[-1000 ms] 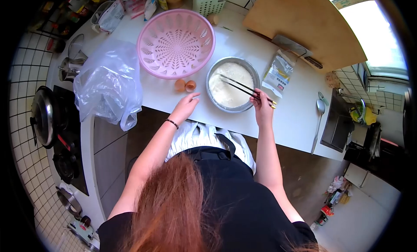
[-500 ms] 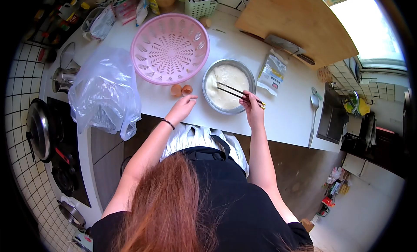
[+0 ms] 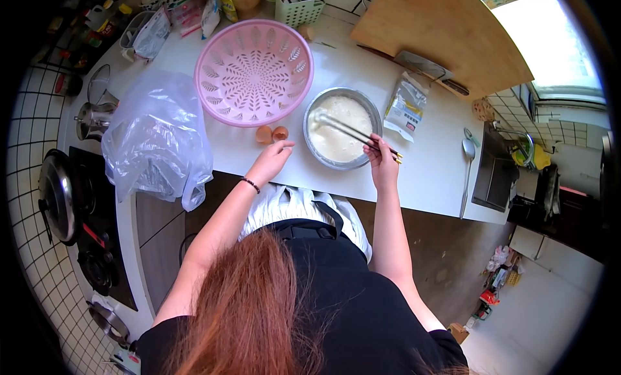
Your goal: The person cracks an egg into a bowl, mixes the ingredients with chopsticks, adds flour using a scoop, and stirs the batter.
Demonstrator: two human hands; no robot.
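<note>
My right hand point(image 3: 383, 163) grips a pair of dark chopsticks point(image 3: 352, 133) by their gold-ended tops. Their lower ends dip into a pale, wet batter point(image 3: 343, 150) in a round metal bowl point(image 3: 377, 114) and are smeared by motion near the bowl's left side. Close to the counter's front edge rests my left hand point(image 3: 272, 160), fingers loosely stretched and holding nothing. Just beyond its fingertips lie two brown eggshell halves point(image 3: 263, 135), one with its hollow side showing.
Behind the eggshells stands a pink colander point(image 3: 252, 71). A plastic bag point(image 3: 155, 139) sits to the left, near the stove point(image 3: 97, 226). Right of the bowl are a white packet point(image 3: 405, 110), a long metal spoon point(image 3: 467, 174) and the sink point(image 3: 495, 181). A wooden board point(image 3: 446, 39) leans behind.
The chopsticks' lower ends have swept up and left through the batter, now blurred. My right hand has shifted slightly right. My left hand stays nearly in place.
</note>
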